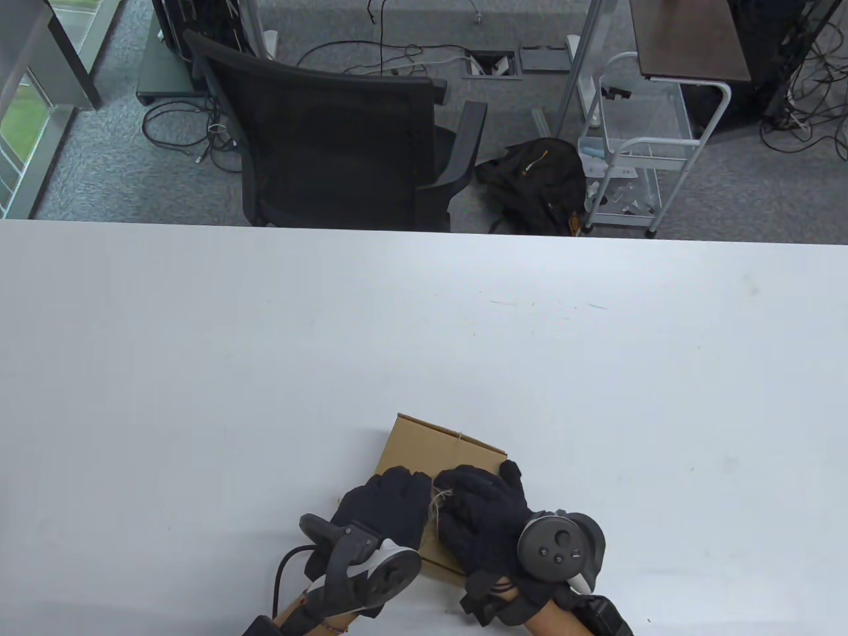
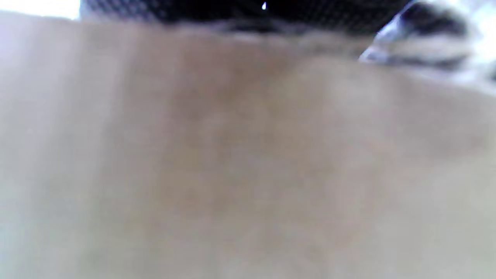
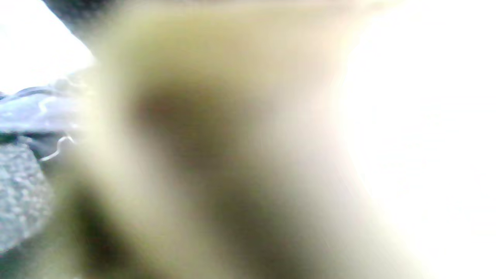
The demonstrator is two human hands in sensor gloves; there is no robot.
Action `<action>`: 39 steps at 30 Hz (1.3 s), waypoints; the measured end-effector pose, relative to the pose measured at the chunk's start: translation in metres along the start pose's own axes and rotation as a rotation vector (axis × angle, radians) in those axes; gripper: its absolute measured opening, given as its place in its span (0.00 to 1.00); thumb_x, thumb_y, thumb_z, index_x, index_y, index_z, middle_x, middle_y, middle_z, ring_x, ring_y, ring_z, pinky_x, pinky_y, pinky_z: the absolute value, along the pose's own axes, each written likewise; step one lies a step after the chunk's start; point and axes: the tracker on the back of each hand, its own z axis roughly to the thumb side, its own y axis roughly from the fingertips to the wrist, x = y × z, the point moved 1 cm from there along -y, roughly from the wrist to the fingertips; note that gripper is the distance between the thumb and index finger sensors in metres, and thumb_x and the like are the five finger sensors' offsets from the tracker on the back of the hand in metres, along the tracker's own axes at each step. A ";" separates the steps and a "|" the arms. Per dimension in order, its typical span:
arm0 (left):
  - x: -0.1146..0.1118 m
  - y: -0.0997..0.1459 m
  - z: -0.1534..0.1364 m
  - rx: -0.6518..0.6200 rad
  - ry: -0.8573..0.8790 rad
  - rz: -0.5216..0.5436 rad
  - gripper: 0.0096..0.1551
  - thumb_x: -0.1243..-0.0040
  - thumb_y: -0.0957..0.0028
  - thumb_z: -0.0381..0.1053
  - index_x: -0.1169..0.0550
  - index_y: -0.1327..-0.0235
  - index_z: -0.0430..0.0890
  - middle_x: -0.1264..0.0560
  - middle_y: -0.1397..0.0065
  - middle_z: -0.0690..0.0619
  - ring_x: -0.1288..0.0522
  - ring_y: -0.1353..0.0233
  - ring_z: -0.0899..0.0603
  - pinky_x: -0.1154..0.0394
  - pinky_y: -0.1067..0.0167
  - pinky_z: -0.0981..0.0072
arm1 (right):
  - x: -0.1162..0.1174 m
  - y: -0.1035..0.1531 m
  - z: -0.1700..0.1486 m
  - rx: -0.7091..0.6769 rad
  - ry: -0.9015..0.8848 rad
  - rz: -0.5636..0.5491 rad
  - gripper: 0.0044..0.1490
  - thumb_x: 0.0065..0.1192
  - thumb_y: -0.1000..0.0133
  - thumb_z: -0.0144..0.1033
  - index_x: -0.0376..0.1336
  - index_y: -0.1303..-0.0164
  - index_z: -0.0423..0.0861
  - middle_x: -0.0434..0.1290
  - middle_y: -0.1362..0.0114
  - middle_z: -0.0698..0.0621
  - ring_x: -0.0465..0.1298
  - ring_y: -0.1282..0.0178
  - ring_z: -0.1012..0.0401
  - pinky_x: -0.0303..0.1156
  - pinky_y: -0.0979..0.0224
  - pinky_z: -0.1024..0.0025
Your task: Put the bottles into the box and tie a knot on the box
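The box (image 1: 430,457) lies shut on the desk (image 1: 199,371), at its near edge, and both hands rest on its lid. The left hand (image 1: 387,503) and the right hand (image 1: 480,510) each seem to pinch the twine (image 1: 440,500) between them (wrist views are only blur). The knot is in work — best pull both ends evenly, low to the lid, so the box does not slide.

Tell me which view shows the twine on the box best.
The table view: the twine bunches between the left hand and right hand on the closed cardboard box, a strand crossing the lid. Both wrist views are blurred; the left shows only tan cardboard, the right no twine.
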 end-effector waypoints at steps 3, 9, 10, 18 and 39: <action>0.001 0.000 -0.007 0.015 0.059 -0.006 0.24 0.31 0.46 0.56 0.16 0.40 0.47 0.18 0.40 0.47 0.12 0.54 0.44 0.15 0.58 0.60 | -0.001 -0.001 -0.001 -0.025 0.003 -0.001 0.25 0.73 0.49 0.36 0.78 0.59 0.28 0.76 0.31 0.41 0.69 0.29 0.40 0.40 0.31 0.23; 0.002 0.002 -0.003 0.022 0.018 0.002 0.25 0.32 0.45 0.56 0.17 0.40 0.46 0.18 0.39 0.47 0.13 0.53 0.43 0.15 0.57 0.59 | 0.005 -0.001 -0.002 -0.020 -0.159 0.068 0.26 0.70 0.47 0.39 0.78 0.54 0.30 0.74 0.28 0.39 0.67 0.28 0.38 0.36 0.32 0.23; 0.002 0.002 -0.001 0.017 0.002 0.007 0.25 0.32 0.45 0.56 0.17 0.39 0.46 0.18 0.39 0.46 0.13 0.53 0.43 0.15 0.57 0.59 | 0.006 0.000 -0.001 -0.026 -0.175 0.056 0.27 0.69 0.47 0.39 0.78 0.53 0.30 0.73 0.28 0.38 0.66 0.28 0.37 0.35 0.32 0.23; 0.004 0.003 -0.001 0.036 -0.054 0.034 0.24 0.34 0.43 0.56 0.18 0.39 0.46 0.19 0.39 0.46 0.13 0.53 0.43 0.16 0.57 0.59 | 0.012 -0.002 -0.002 -0.054 -0.309 0.166 0.32 0.62 0.46 0.39 0.77 0.49 0.27 0.67 0.22 0.35 0.60 0.25 0.34 0.28 0.32 0.27; 0.007 0.003 -0.010 0.011 0.130 0.011 0.24 0.32 0.45 0.56 0.17 0.38 0.49 0.20 0.34 0.46 0.13 0.47 0.41 0.16 0.51 0.55 | -0.004 -0.002 -0.010 0.005 -0.155 0.004 0.22 0.74 0.50 0.47 0.80 0.67 0.38 0.77 0.32 0.40 0.69 0.29 0.39 0.41 0.29 0.27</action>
